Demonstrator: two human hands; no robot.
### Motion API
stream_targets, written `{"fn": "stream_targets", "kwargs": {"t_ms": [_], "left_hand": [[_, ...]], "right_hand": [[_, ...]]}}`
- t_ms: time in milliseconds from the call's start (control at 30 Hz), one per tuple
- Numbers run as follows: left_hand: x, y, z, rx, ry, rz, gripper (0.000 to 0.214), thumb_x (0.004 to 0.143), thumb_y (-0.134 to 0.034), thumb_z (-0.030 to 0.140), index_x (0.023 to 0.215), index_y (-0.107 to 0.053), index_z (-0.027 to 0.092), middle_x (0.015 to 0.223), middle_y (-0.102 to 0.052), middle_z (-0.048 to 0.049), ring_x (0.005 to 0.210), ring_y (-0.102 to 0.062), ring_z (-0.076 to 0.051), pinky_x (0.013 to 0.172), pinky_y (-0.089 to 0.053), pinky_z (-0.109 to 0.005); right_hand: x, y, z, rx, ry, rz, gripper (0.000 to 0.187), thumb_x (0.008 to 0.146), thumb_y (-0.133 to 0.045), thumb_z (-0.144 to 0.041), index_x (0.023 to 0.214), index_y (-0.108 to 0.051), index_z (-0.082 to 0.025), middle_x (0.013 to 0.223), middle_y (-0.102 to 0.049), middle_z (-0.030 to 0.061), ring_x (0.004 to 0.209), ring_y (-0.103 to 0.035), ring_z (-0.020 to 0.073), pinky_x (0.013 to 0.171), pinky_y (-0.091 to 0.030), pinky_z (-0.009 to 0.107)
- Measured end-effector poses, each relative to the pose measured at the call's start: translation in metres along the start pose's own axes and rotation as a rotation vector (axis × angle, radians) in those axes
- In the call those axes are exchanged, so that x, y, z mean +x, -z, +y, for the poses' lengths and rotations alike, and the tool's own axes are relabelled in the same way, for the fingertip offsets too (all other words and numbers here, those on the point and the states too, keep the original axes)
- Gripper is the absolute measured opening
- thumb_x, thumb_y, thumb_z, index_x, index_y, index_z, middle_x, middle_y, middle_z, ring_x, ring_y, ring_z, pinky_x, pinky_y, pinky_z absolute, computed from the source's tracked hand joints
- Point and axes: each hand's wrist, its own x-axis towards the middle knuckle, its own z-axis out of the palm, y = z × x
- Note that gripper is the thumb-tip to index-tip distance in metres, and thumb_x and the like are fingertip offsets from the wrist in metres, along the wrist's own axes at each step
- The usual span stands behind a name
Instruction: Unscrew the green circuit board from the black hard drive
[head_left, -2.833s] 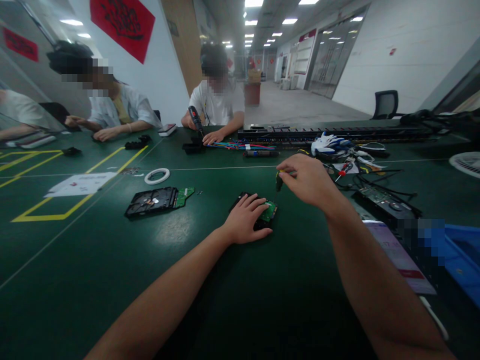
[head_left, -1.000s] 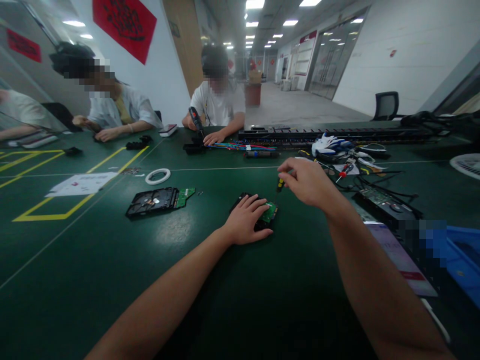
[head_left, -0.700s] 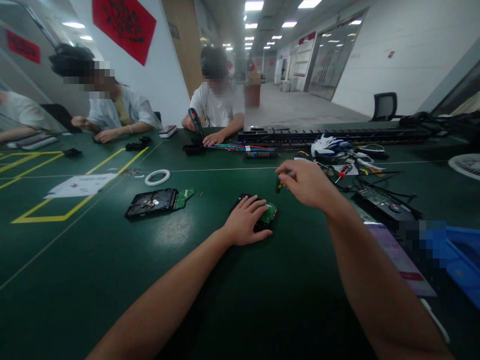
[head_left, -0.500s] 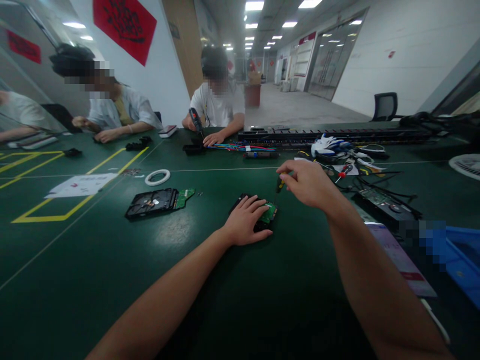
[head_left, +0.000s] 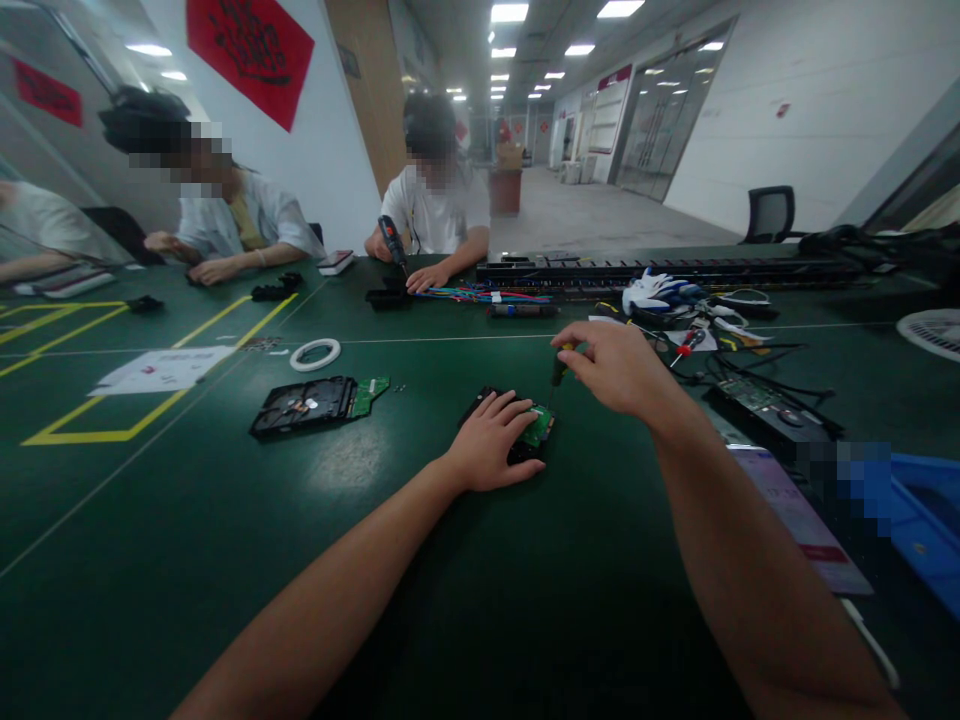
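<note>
My left hand (head_left: pixel 493 440) lies flat with its fingers spread over a hard drive (head_left: pixel 517 453), pressing it against the table. Part of the drive's green circuit board (head_left: pixel 541 427) shows past the fingertips; the rest is under the hand. In my closed right hand (head_left: pixel 611 362) is a screwdriver (head_left: pixel 558 372) with a dark and yellow handle, held upright. Its thin shaft points down at the right edge of the board, but whether the tip sits in a screw is too small to tell. To the left lies a second hard drive (head_left: pixel 306 405) with a green board (head_left: pixel 370 394) sticking out at its end.
Small screws (head_left: pixel 400 387) and a white ring (head_left: pixel 315 354) lie near the second drive. At right are another drive (head_left: pixel 776 408) with cables, a phone (head_left: pixel 799 515) and a blue bin (head_left: pixel 919 520). Gloves (head_left: pixel 651 293) and tools lie beyond. Across the table, a person holds a power screwdriver (head_left: pixel 391 240).
My right fingers and the screwdriver handle have shifted very slightly. My left hand and the hard drive have stayed in place.
</note>
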Motion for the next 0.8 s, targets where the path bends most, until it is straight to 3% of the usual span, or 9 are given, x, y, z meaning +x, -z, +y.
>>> {"fn": "stream_targets", "kwargs": {"t_ms": [233, 433, 800], "left_hand": [[-0.0002, 0.0007, 0.0005, -0.006, 0.003, -0.001, 0.082, 0.090, -0.062, 0.074, 0.155, -0.050, 0.024, 0.164, -0.047, -0.0098, 0.158, -0.032, -0.037, 0.133, -0.019, -0.060], [0.0002, 0.0007, 0.0008, 0.006, -0.001, -0.003, 0.083, 0.090, -0.061, 0.074, 0.155, -0.050, 0.023, 0.164, -0.047, -0.0099, 0.158, -0.032, -0.038, 0.133, -0.018, -0.060], [0.0002, 0.0008, 0.0005, 0.004, 0.004, -0.009, 0.082, 0.090, -0.061, 0.074, 0.154, -0.050, 0.024, 0.164, -0.047, -0.0097, 0.159, -0.031, -0.037, 0.133, -0.017, -0.060]], "right_hand": [[0.0009, -0.0011, -0.0008, -0.017, -0.037, -0.017, 0.021, 0.094, -0.063, -0.021, 0.108, -0.078, -0.018, 0.092, -0.079, 0.0081, 0.083, -0.071, 0.0252, 0.083, -0.050, 0.038], [0.0012, -0.0018, -0.0018, -0.005, 0.001, 0.033, 0.020, 0.098, -0.064, -0.034, 0.099, -0.080, -0.022, 0.102, -0.079, 0.0073, 0.085, -0.069, 0.0229, 0.082, -0.049, 0.036], [-0.0014, -0.0004, -0.0016, 0.017, -0.024, 0.022, 0.021, 0.094, -0.063, -0.025, 0.108, -0.079, -0.022, 0.097, -0.080, 0.0078, 0.089, -0.071, 0.0257, 0.082, -0.051, 0.037]]}}
